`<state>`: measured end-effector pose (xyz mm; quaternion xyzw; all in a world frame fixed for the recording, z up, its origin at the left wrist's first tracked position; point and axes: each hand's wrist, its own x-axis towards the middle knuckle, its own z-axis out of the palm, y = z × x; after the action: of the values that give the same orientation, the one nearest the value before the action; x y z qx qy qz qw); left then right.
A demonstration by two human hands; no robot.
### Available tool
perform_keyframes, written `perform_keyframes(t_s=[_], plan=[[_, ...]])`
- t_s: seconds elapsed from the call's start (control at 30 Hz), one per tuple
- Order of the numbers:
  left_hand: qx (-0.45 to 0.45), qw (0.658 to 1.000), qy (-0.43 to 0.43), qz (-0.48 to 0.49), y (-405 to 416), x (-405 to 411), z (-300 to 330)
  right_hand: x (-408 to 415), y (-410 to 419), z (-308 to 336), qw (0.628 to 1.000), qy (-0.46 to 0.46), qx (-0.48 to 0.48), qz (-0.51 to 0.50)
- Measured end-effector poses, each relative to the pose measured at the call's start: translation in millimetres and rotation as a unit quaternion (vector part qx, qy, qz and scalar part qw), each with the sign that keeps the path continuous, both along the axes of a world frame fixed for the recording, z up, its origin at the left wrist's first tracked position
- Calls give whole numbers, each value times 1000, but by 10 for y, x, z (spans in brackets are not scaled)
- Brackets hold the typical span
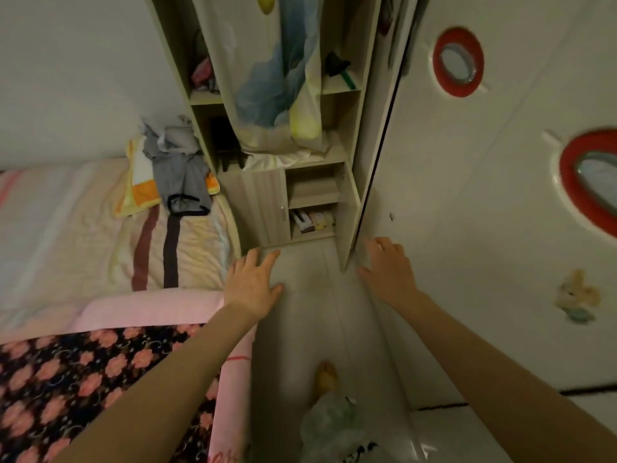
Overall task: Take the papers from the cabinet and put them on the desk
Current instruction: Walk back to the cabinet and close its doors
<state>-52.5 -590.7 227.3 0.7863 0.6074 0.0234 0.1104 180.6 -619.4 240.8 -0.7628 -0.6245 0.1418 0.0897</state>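
— Starting with the hands: what is their condition?
— Both are empty, fingers spread and released. The left hand (254,283) sits at centre frame, over the pale floor (310,315) beside the bed edge. The right hand (387,267) is just right of centre, near the bottom edge of the cabinet's side panel; whether it touches the panel cannot be told.
— Location of the papers?
— In the cabinet (350,208), upper middle of the frame. The lowest open compartment holds a small stack of what look like papers (312,221); detail is too blurred to confirm more. They lie well apart from both hands.
— Other contents noted?
— A patterned cloth (267,78) hangs down the cabinet's middle. A closed small door (257,208) stands left of the paper compartment.
— Surroundings?
— A bed (83,228) fills the left of the frame, with grey clothing (180,168) heaped at its upper right corner. A white wardrobe door (484,212) with red-rimmed oval mirrors occupies the right. A plastic bag (334,426) lies on the floor at bottom centre.
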Motion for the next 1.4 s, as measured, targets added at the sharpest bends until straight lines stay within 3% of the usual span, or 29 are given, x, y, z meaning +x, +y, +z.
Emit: perform_keyframes(t_s=[0.4, 0.8, 1.13, 1.4], plan=[[-81, 995, -11, 64, 2298, 570, -348, 586, 2570, -490, 998, 19, -50, 32], [-135, 990, 4, 52, 4088, 610, -944, 973, 4172, -1335, 982, -34, -184, -22], [-173, 983, 58, -1, 5047, 610, -1655, 1262, 4766, -2087, 961, -75, -260, -60], [-195, 978, 66, -19, 5153, 780, -2160, 1416, 4785, -2525, 962, -2, -262, -81]])
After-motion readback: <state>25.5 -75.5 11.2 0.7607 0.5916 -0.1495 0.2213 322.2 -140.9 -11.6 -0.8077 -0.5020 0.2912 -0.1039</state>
